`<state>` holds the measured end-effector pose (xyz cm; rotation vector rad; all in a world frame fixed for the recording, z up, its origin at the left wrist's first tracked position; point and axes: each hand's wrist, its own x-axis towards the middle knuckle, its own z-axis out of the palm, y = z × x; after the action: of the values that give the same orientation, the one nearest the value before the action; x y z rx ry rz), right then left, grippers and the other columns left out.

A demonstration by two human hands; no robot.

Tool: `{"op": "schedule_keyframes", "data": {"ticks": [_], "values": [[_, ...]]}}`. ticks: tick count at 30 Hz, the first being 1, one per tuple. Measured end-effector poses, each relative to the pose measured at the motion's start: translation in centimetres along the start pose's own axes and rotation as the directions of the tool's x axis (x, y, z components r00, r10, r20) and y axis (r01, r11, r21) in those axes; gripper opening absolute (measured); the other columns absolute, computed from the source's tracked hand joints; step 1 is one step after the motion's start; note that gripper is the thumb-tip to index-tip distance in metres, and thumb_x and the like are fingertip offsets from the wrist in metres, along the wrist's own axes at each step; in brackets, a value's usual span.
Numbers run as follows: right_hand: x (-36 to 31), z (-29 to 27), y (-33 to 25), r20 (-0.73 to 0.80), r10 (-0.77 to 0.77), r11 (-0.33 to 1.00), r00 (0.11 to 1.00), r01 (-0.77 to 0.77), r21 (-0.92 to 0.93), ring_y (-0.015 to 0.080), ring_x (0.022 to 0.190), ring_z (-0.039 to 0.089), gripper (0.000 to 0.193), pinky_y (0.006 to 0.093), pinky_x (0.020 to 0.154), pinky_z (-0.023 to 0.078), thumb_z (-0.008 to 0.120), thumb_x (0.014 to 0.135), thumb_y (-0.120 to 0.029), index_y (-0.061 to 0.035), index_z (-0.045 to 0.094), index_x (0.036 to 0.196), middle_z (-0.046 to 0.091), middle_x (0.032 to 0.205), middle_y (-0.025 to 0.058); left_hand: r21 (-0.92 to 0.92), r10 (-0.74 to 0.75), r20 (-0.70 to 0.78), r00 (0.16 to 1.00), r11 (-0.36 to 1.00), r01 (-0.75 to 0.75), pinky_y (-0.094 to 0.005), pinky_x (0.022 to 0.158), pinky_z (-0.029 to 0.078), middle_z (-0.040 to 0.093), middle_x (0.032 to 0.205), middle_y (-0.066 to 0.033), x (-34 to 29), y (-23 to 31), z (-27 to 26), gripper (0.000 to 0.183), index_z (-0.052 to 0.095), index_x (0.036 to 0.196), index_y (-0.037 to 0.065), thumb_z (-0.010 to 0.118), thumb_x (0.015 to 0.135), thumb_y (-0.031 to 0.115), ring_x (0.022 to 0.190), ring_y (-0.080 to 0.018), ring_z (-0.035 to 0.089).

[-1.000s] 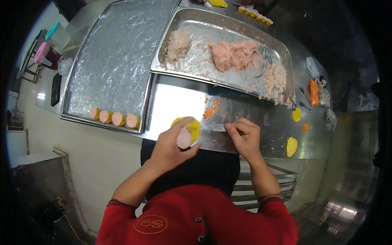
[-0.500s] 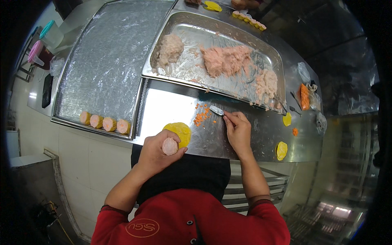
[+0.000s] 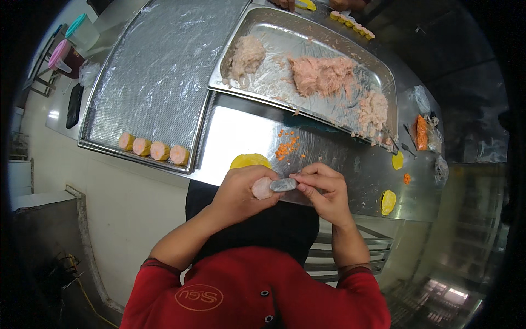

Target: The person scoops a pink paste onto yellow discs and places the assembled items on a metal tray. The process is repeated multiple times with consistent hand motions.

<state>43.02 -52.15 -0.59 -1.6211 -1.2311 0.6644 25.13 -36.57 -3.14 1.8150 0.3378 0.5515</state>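
My left hand [image 3: 236, 189] is closed around a dumpling whose pale pink filling [image 3: 261, 189] shows on top. Most of its wrapper is hidden by my fingers. My right hand [image 3: 327, 193] pinches a small metal spatula [image 3: 283, 185], its blade touching or just over the edge of that filling. Behind the left hand, round yellow wrappers [image 3: 249, 160] lie on the steel table. Finely diced orange bits [image 3: 286, 147] are scattered a little farther off. At the left, several yellow-wrapped dumplings [image 3: 159, 151] stand along the front edge of a film-covered tray [image 3: 164, 66].
A deep metal pan [image 3: 307, 109] holds mounds of pink filling [image 3: 323, 75]. More yellow wrappers [image 3: 388, 202] and a bag of orange bits [image 3: 422, 133] lie at the right. Lidded pitchers [image 3: 82, 34] stand far left. Another person's hand [image 3: 339, 4] is across the table.
My right hand has brought the spatula from beside the orange bits to the filling in my left hand. The two hands are now close together. The whole view has shifted slightly.
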Motion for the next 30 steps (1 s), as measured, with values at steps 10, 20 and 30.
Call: {"op": "schedule_keyframes", "data": {"ticks": [10,20,30], "values": [[0.7,0.2,-0.1,-0.009,-0.166,0.982,0.986,0.164,-0.097,0.0194,0.082,0.067,0.039,0.0297,0.073,0.054,0.076,0.079,0.011,-0.0079,0.08,0.112,0.067,0.091,0.0082,0.102,0.037,-0.006,0.999,0.994,-0.036,-0.0306,0.063,0.055,0.073,0.079,-0.0086,-0.1,1.3,-0.7,0.02,0.07,0.086,0.005,0.088,0.077,0.008,0.069,-0.0171,0.071],[0.9,-0.8,-0.5,0.078,-0.17,0.979,0.982,0.177,-0.098,0.0222,0.084,0.068,0.038,0.0313,0.073,0.054,0.076,0.08,0.008,-0.0088,0.08,0.114,0.068,0.094,0.0088,0.082,0.033,0.041,0.999,0.996,-0.036,-0.0366,0.064,0.055,0.071,0.08,-0.0113,-0.2,1.6,-0.6,0.019,0.07,0.087,0.005,0.086,0.077,0.009,0.07,-0.0289,0.072],[1.0,-2.1,0.3,-0.001,-0.112,0.993,0.994,0.112,-0.024,0.0234,0.081,0.07,0.02,0.0322,0.072,0.054,0.079,0.082,-0.002,-0.0033,0.08,0.102,0.071,0.089,0.0113,0.082,0.063,0.018,0.998,0.995,-0.065,-0.0351,0.079,0.057,0.076,0.102,-0.0132,0.0,1.8,-0.7,0.033,0.071,0.104,0.003,0.088,0.076,0.008,0.088,-0.0266,0.075]]}}
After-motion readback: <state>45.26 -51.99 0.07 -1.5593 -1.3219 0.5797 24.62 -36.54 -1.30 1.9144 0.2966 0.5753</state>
